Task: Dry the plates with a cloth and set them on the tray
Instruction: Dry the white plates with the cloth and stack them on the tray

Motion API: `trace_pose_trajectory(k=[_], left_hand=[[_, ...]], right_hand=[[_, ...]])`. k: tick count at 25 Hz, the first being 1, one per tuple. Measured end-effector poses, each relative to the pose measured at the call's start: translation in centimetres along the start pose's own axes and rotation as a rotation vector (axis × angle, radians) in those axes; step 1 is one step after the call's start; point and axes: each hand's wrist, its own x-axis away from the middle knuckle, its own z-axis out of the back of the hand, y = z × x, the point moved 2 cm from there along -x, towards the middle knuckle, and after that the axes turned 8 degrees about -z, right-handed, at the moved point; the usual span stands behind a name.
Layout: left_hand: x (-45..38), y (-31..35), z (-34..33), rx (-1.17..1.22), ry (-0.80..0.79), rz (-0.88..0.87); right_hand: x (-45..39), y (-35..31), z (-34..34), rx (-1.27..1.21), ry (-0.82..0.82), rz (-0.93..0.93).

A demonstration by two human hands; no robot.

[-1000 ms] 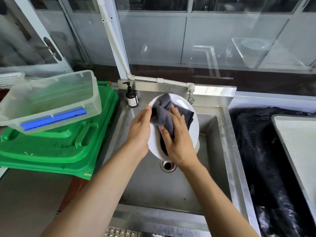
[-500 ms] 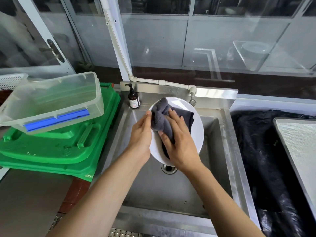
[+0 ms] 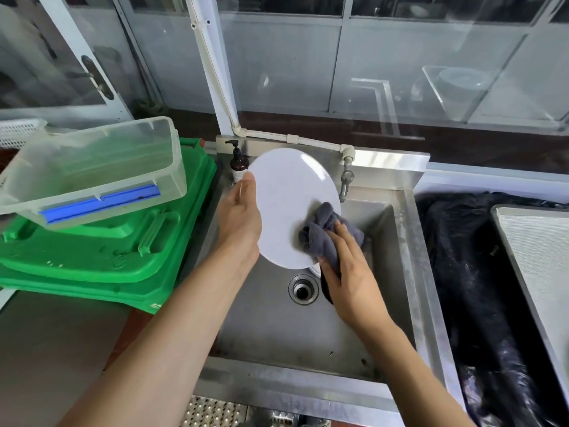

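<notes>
Steel sink fills the near-middle of the view, w/ a drain at its centre and a perforated grate at the near edge. Both forearms are seen reaching in over the basin.

Right hand is bunched round a grey cloth, fingers curled into it, and the cloth is pressed against the lower right edge of the plate. Left hand is laid along the plate's left rim, palm against the edge, fingers fairly straight and together, thumb hidden behind. Plate is held upright-ish over the basin, tilted, its plain white face turned to the camera. A sliver of white shows just below it, poss. another plate; can't tell.

Step in hand, by judgement: wiping, approx. mid-way on this plate, rim being worked. Next move would call for the cloth to be run round the rest of the rim, then the plate carried right to the tray, which lies well apart past a black bag. A firmer grip would be needed first, since the left hand only props the edge.

Left of the sink, a clear tub is stacked on green lids. Farther back a soap bottle and a tap are seen at the sink's rear, w/ glazed panels behind.
</notes>
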Motion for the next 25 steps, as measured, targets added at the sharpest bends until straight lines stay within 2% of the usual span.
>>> trace_pose_trajectory(k=[2,7,12,14,16,19,21,23,24,25], left_hand=[[-0.1,-0.5,0.0,-0.009,0.017,0.006],[-0.3,-1.2,-0.9,-0.054,0.063,0.080],[0.2,-0.6,-1.5,0.051,0.052,0.232],[0.5,-0.2,-1.5,0.145,0.019,0.329],[0.6,0.2,-1.3,0.218,-0.072,0.371],[0.3,-0.2,-0.8,0.122,-0.229,0.271],[-0.4,-1.3,0.0,-0.043,-0.182,0.109],[-0.7,-3.3,0.9,-0.223,-0.122,0.028],[-0.4,-4.2,1.2,-0.221,-0.123,0.074],[0.0,-4.9,1.1,-0.122,-0.141,0.170]], right_hand=[[2.1,-1.0,-1.4,-0.026,-0.010,0.054],[2.5,-4.2,-2.5,0.080,0.056,0.328],[0.8,-4.3,-0.7,0.246,0.343,0.428],[0.4,-4.3,-0.2,0.222,0.384,0.441],[0.2,-4.2,0.3,0.047,0.363,0.293],[-0.3,-3.3,1.3,-0.554,0.321,-0.190],[-0.5,-2.2,1.9,-0.825,0.325,-0.401],[-0.7,-1.2,2.5,-0.987,0.303,-0.511],[-0.7,-1.1,2.8,-1.049,0.285,-0.539],[-0.7,-1.0,3.0,-1.096,0.267,-0.562]])
